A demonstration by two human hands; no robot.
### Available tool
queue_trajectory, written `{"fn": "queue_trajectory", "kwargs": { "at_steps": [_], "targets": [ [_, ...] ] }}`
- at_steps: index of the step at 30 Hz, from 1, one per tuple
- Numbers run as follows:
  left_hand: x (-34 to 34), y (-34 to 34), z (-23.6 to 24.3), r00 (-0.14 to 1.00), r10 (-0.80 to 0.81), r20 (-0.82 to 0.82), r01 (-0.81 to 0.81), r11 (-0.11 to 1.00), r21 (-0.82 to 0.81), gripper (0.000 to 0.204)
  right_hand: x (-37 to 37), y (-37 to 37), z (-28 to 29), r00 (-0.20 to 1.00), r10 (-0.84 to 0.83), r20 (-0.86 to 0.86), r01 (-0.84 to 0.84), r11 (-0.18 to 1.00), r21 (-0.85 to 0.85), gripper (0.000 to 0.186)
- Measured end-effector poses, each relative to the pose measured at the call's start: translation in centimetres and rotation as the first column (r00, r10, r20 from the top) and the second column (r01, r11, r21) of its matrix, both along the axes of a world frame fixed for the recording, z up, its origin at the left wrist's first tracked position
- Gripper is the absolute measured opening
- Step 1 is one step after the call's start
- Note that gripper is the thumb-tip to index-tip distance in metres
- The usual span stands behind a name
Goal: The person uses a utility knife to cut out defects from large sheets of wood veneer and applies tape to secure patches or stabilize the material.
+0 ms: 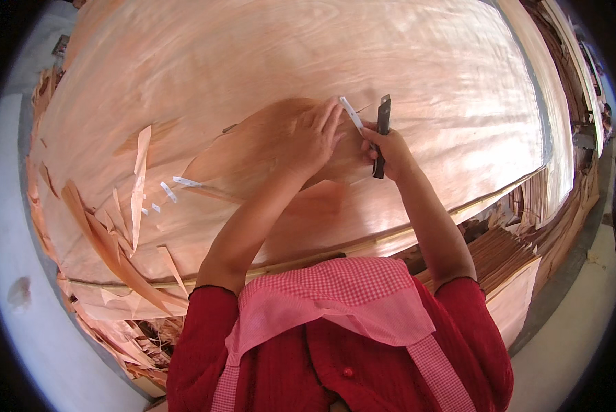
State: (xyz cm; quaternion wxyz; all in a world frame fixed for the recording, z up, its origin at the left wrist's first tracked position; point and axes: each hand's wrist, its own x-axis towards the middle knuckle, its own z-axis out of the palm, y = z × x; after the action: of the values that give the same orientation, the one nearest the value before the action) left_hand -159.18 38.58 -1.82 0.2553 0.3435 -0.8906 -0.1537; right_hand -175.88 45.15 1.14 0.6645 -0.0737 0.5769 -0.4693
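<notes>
My left hand [317, 137] lies on a darker piece of veneer [249, 154], fingers stretched out, their tips beside the upper end of a white tape strip [350, 113]. My right hand [383, 151] grips a black utility knife [383, 113] upright in the picture, with the lower end of the strip close to its fingers. The darker veneer rests on a large pale veneer sheet [431, 75]. Short white tape pieces [186, 180] are stuck at the left. Whether my right fingertips also touch the strip, I cannot tell.
Torn veneer offcuts [88, 226] lie along the left side and spill down below the sheet's edge. Stacked veneer sheets [503, 268] sit below the right part of the work surface. A pale floor [16, 206] shows at the far left and another strip of it [593, 275] at the right.
</notes>
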Motion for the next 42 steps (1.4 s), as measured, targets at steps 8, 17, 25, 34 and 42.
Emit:
{"fn": "queue_trajectory", "kwargs": {
  "at_steps": [8, 17, 25, 34, 42],
  "targets": [
    [-1.7, -0.8, -0.1, 0.987, 0.025, 0.157, -0.026, 1.0, 0.005, 0.025, 0.5, 1.6, -1.5, 0.964, 0.041, -0.264, -0.034, 0.999, 0.029, 0.021],
    [-0.5, 0.8, -0.4, 0.993, -0.109, 0.042, 0.108, 0.994, 0.022, 0.034, -4.0, -1.7, 1.7, -0.173, 0.452, -0.875, -0.408, 0.776, 0.481, 0.015],
    [14.1, 4.4, -1.0, 0.972, 0.2, -0.12, -0.172, 0.963, 0.209, 0.049, 6.0, 0.6, 2.7, 0.727, 0.535, -0.432, -0.554, 0.827, 0.091, 0.024],
    [15.7, 5.6, -0.6, 0.93, 0.074, 0.359, -0.069, 0.997, -0.027, 0.056, 15.7, -0.9, 0.1, 0.839, 0.446, -0.311, -0.425, 0.895, 0.136, 0.017],
    [17.8, 5.3, 3.0, 1.0, 0.007, -0.004, -0.005, 0.93, 0.367, 0.045, 7.2, -2.7, 0.7, 0.173, 0.578, -0.797, -0.802, 0.553, 0.227, 0.022]
  ]
}}
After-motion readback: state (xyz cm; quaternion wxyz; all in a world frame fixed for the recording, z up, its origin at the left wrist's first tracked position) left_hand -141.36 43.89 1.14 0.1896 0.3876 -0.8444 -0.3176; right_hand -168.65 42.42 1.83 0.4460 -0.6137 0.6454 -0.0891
